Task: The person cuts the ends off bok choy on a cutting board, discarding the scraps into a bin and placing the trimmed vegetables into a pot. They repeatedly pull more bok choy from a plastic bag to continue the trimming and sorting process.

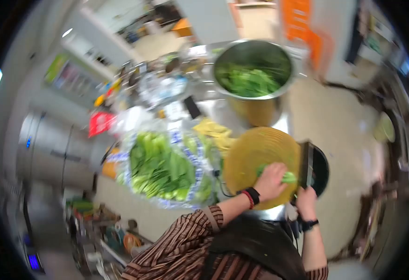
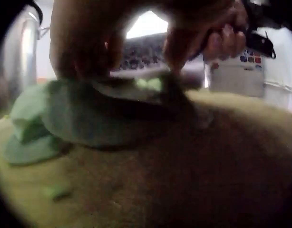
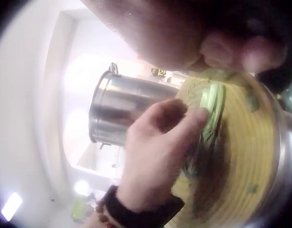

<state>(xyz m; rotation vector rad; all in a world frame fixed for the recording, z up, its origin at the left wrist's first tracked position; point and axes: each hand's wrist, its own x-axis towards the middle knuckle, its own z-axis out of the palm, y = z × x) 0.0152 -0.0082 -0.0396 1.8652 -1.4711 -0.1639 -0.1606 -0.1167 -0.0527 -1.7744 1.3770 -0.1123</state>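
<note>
On the round yellow board [image 1: 246, 149], my left hand [image 1: 271, 179] pinches a green leafy vegetable [image 1: 288, 177]. The right wrist view shows the left hand [image 3: 155, 147] with thumb and fingers on the pale stalks [image 3: 212, 107]. Leaves [image 2: 84, 114] lie on the board under the left fingers in the left wrist view. My right hand [image 1: 306, 200] grips the handle of a wide dark cleaver [image 1: 306, 163] held at the board's right edge. In the left wrist view the right fingers [image 2: 224, 43] are curled round the handle.
A large steel pot [image 1: 253, 100] holding cut greens stands beyond the board. Left of the board lies an open plastic bag [image 1: 197, 175] full of leafy greens, with a yellow cloth [image 1: 214, 133] beside it. A dark round container [image 1: 320, 170] is beyond the cleaver at the right.
</note>
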